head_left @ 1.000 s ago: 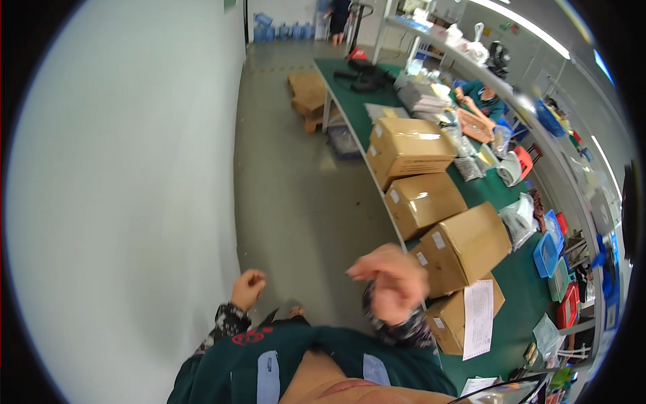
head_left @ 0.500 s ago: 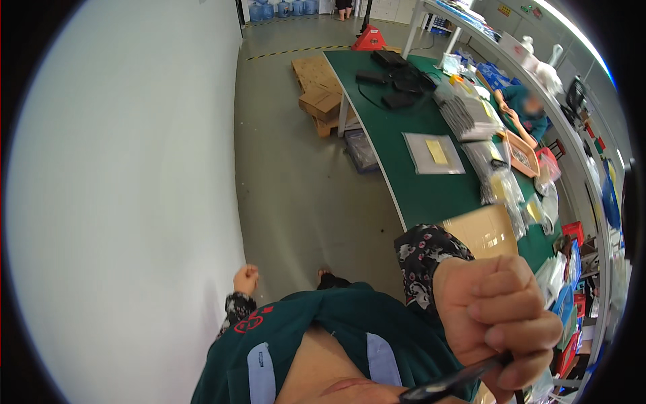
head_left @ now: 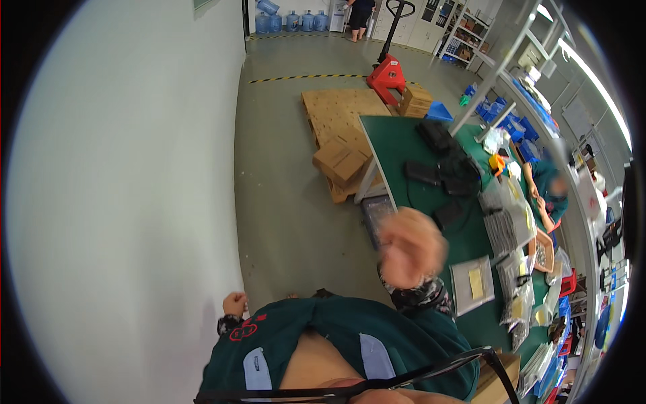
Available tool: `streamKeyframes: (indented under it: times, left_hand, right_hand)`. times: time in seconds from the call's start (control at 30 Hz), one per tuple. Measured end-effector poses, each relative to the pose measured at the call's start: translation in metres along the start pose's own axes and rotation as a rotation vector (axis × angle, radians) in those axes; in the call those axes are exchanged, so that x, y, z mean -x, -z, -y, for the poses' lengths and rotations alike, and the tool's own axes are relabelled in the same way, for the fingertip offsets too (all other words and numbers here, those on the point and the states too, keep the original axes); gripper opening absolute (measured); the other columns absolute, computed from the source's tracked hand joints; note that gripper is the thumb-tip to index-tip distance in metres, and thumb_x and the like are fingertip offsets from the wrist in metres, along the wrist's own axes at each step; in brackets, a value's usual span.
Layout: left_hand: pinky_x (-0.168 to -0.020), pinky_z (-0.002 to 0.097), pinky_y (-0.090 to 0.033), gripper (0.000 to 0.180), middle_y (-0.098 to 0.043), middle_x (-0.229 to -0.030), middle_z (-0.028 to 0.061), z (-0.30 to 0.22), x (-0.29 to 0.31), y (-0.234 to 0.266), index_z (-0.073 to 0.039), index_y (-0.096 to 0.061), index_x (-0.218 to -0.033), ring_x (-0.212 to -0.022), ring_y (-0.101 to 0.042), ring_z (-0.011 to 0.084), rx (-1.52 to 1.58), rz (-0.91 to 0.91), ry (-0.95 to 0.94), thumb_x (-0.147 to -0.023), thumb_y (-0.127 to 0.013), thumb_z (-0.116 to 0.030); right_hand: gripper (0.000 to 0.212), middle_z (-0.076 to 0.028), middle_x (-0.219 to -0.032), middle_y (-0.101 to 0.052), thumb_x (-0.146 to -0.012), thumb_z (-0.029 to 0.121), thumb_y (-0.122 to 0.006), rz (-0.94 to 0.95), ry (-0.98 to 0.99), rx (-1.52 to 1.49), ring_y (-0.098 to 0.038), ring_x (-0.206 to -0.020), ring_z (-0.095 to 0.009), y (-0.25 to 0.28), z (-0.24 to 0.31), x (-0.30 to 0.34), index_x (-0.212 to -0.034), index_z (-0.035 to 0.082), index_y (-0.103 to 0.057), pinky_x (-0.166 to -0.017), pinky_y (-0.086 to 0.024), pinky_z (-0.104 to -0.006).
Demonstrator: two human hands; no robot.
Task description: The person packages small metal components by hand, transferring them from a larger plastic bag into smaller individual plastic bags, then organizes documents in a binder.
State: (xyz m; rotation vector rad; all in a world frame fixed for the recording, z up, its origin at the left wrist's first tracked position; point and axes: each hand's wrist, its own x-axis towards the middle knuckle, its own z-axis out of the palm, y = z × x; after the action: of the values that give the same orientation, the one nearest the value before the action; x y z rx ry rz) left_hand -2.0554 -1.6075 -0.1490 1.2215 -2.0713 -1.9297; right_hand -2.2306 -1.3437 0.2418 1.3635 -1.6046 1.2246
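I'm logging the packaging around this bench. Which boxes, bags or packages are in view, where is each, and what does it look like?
Cardboard boxes: brown, stacked on the wooden pallet left of the green table.
Small carton: brown, beyond the table's far end.
Flat clear bag: on the table, yellow card inside.
Water jugs: blue, by the far wall.

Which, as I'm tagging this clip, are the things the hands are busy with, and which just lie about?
Hands' things: right hand, raised, blurred, grip unclear; left hand, fisted by the wall; glasses, nearest the right hand.
Lying about: pouches on the green table; boxes; pallet; red pallet jack; water bottles.
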Motion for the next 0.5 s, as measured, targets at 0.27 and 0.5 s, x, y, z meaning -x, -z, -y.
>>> streamKeyframes:
  times: [0.27,0.5]
  left_hand:
    - [-0.048,0.0227,-0.047,0.009,-0.060,-0.073,0.0037,-0.233,-0.255,-0.037,-0.002,-0.061,-0.088,-0.055,-0.052,0.0084,0.198,0.219,-0.257,-0.084,-0.056,-0.009]
    - [-0.050,0.0267,-0.049,0.017,-0.056,-0.074,0.0034,-0.337,-0.438,-0.041,-0.004,-0.058,-0.091,-0.058,-0.053,0.0104,0.300,0.245,-0.021,-0.087,-0.055,-0.020]
  right_hand:
    - [0.009,-0.014,-0.065,-0.059,-0.076,0.012,-0.060,0.342,-0.975,0.332,-0.059,-0.061,-0.032,-0.107,-0.256,0.120,-0.079,0.004,-0.062,-0.054,-0.047,-0.0359]
    - [0.014,-0.012,-0.074,-0.063,-0.080,0.019,-0.056,0.414,-0.913,0.205,-0.060,-0.068,-0.031,-0.249,-0.534,-0.014,-0.085,0.008,-0.062,-0.059,-0.048,-0.0373]
